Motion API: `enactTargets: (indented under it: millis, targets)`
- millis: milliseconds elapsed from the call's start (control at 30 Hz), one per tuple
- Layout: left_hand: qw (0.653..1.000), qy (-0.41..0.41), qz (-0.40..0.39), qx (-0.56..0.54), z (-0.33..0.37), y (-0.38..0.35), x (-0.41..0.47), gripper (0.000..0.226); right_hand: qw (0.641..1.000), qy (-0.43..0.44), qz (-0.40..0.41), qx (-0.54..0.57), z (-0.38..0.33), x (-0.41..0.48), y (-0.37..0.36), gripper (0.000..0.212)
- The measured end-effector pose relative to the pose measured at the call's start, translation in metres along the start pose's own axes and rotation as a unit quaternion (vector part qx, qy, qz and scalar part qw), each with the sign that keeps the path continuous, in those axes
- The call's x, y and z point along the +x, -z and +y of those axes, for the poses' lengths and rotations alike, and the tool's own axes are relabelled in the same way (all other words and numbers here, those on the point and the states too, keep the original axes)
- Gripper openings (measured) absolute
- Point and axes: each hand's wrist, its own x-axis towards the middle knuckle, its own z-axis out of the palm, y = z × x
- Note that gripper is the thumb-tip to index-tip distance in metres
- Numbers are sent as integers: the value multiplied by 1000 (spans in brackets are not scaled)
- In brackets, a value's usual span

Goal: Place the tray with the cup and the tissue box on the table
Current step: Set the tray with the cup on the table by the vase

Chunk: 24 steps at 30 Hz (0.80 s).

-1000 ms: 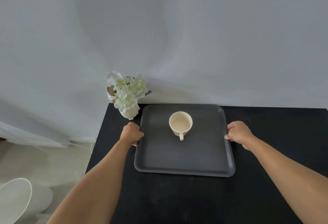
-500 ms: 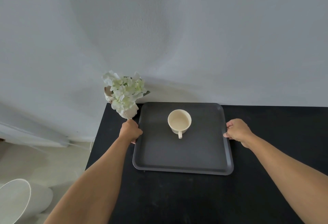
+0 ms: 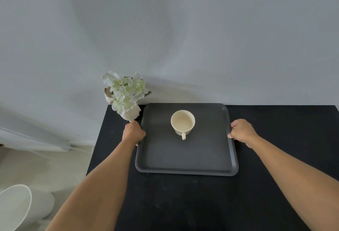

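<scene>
Our left hand (image 3: 133, 133) and right hand (image 3: 241, 132) grip the stiff grey tray (image 3: 185, 154) by its side rims on the worktop (image 3: 275, 120); the light ceramic cup (image 3: 182, 123) could slide.

A matte black rectangular table (image 3: 275, 194) carries a dark grey rounded-corner plastic tray (image 3: 183, 157) against its far edge, and a white vase of pale artificial flowers (image 3: 128, 100) at its far left corner.
</scene>
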Motion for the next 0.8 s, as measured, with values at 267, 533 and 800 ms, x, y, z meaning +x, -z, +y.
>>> enactTargets:
  millis: [267, 533, 800]
  targets:
    - [997, 0, 62, 44, 19, -10, -33, 9, 998, 18, -41, -51, 5, -10, 16, 73]
    - [994, 1, 91, 67, 21, -15, -76, 26, 994, 42, -59, -82, 11, -33, 45, 70]
    - [993, -45, 99, 45, 35, 2, -139, 7, 990, 69, -30, -118, 16, -95, 72, 66]
